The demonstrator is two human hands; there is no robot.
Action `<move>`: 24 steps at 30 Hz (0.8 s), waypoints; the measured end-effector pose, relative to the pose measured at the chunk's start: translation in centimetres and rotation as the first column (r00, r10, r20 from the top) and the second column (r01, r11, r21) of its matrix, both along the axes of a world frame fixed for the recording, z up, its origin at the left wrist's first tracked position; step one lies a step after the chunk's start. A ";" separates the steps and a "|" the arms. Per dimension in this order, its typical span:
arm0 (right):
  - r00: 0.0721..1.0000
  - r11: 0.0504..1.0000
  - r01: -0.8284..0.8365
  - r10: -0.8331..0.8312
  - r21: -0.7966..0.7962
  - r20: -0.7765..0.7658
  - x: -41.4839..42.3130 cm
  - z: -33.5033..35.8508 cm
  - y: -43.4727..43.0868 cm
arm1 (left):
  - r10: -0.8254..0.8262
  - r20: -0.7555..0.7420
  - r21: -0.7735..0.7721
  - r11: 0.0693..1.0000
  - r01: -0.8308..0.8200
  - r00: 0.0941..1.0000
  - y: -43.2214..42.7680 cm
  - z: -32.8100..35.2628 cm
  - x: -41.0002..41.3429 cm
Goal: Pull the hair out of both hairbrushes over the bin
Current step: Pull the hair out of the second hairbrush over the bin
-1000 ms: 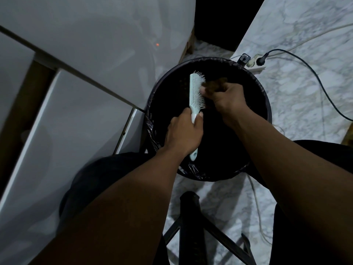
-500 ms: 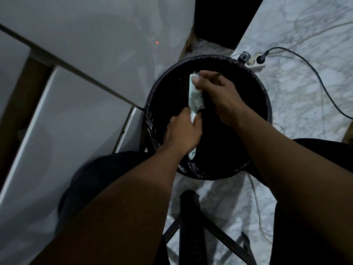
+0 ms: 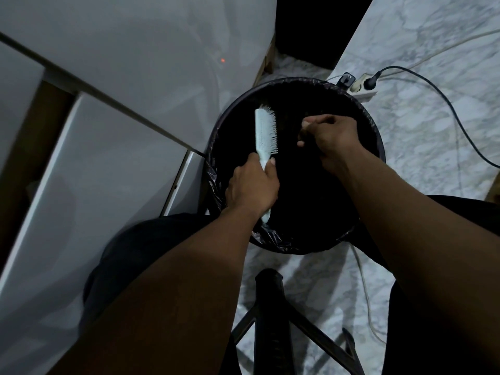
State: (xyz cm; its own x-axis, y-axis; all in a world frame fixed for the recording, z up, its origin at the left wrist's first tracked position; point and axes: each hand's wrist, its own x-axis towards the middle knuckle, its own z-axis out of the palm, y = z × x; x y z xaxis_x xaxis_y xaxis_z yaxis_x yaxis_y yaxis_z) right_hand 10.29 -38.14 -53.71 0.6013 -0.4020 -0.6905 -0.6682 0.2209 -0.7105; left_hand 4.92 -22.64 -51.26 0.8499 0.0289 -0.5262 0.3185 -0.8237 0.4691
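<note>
Just right of the middle of the frame stood a round black bin (image 3: 377, 136), lined with a dark plastic bag whose crinkled edge showed along the near rim, its inside too dark to make out. The left hand (image 3: 253, 186) was closed around the handle of a pale, mint-white hairbrush (image 3: 263, 132), held over the left part of the bin's opening; the brush head pointed toward the top of the frame, its bristles faced right, and the butt of the handle stuck out below the fist. The right hand (image 3: 331, 136) hovered over the bin's centre, just beside the brush but apart from it, knuckles up and fingers curled with the tips drawn together toward the brush; whether any hair was pinched in them could not be told in the dim light. Both bare forearms came in from the lower edge of the frame. Behind the bin, at upper right, a white power strip (image 3: 362, 89) lay on the marble floor (image 3: 433, 125) with a black cable (image 3: 457, 117) plugged in and curving off to the right. Large white panels (image 3: 113, 163) filled the left side. At lower centre, a black stool frame (image 3: 270, 315) stood on the floor between the person's dark-clad knees.
</note>
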 end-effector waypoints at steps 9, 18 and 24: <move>0.984 0.989 -0.150 0.150 0.001 -0.095 -1.0 -0.1 0.5 | 0.030 -0.014 -0.143 0.989 -0.032 0.999 -0.1 -0.5 0.1; 0.995 0.997 -0.072 0.069 0.032 0.075 -1.0 -0.4 1.2 | -0.014 -0.010 -0.271 0.963 0.011 1.000 -0.7 0.3 -0.1; 0.991 0.943 0.134 -0.136 0.304 -0.013 -0.3 0.2 0.6 | -0.015 -0.011 -0.282 0.959 0.011 1.000 -0.7 0.5 0.0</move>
State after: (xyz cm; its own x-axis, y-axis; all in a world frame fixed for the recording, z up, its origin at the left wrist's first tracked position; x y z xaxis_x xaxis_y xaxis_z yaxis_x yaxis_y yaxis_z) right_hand 9.94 -37.58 -53.56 0.5620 -0.2516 -0.7880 -0.6118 0.5147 -0.6007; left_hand 4.97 -23.38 -50.80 0.8421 -0.1329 -0.5227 0.3166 -0.6628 0.6786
